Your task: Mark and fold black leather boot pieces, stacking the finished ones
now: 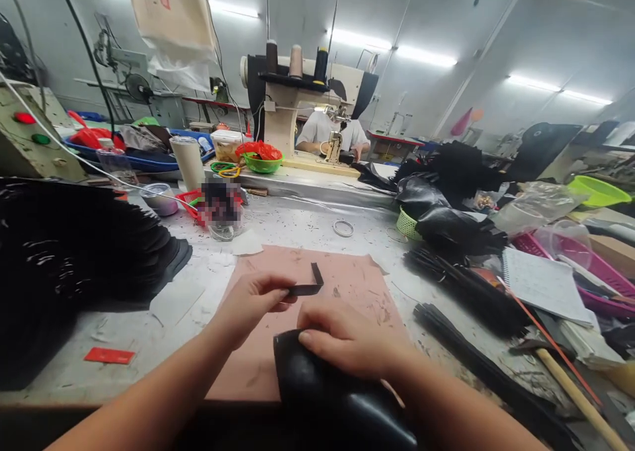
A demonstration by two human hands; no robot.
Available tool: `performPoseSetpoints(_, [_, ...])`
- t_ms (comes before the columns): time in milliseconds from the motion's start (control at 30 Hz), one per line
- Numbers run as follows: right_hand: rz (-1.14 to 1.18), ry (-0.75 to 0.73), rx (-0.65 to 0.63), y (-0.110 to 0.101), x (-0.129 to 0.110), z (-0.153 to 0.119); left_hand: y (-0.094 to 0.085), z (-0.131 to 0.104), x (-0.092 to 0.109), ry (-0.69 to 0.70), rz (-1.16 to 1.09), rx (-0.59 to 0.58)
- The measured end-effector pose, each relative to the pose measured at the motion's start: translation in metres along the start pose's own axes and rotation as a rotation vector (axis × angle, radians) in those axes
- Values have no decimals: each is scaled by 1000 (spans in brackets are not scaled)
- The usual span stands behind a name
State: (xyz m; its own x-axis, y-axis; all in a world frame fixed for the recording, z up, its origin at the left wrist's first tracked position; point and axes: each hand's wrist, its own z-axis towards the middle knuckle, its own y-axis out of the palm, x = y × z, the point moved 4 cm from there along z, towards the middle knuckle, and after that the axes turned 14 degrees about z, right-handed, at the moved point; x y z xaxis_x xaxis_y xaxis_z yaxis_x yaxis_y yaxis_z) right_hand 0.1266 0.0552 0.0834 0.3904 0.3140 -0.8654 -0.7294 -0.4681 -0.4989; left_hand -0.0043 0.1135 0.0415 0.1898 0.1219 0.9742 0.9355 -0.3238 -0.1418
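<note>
- Two bare hands worked close together: the left hand (258, 300) pinched a narrow black strip (306, 289) between thumb and forefinger, near one end.
- The right hand (347, 338) grasped a glossy black leather-like panel (320, 381) at its far edge, thumb on top; the fingers' hold underneath was hidden.
- The strip lay over the pink sheet (357, 276) in view, apart from the panel; whether it touched the sheet could not be told.
- It looked light and pliable, yet firm enough to keep a crease; a fingertip pinch near an end seemed the sensible hold.
- Its longer run pointed rightward from the pinch, then turned sharply, the free end aimed away from the person.
- The panel seemed soft, bulky and perhaps slippery on its shiny face, best held by the edge; its long axis slanted from the right thumb toward the near right.
- Beyond the sheet stood a sewing machine (280, 117); a wooden-handled hammer (575, 398) lay at right.
</note>
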Motion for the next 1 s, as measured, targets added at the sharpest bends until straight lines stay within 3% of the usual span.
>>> performPoseSetpoints(133, [-32, -15, 78, 5, 14, -5, 0, -20, -10, -48, 16, -2])
performPoseSetpoints(400, [21, -15, 160, -5, 7, -14, -1, -39, 0, 4, 54, -26])
performPoseSetpoints(1000, [90, -30, 198, -4, 8, -16, 0, -43, 0, 49, 29, -106])
